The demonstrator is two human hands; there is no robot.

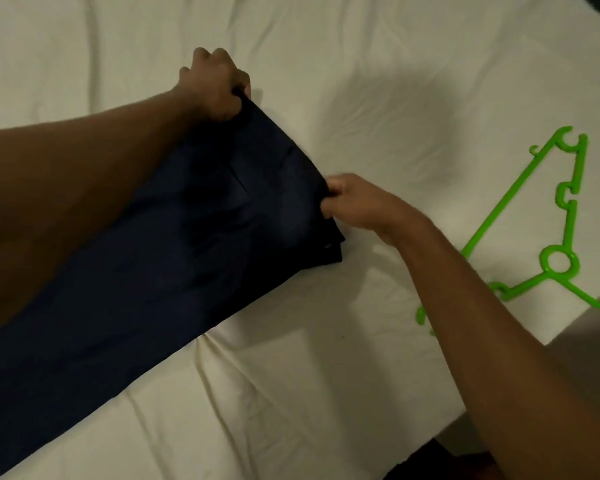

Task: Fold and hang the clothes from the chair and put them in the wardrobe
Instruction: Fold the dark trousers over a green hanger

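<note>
Your forearms frame the dark trousers (160,244) on the bed (361,81): left hand (215,86) pinches the far waistband corner, right hand (352,202) the near one. Soft, light, floppy cloth; keep both corners taut. Right of that grip lies the green hanger (568,216).

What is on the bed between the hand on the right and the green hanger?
Nothing but bare, wrinkled white sheet lies between the right hand and the green hanger, as the head view shows.
</note>
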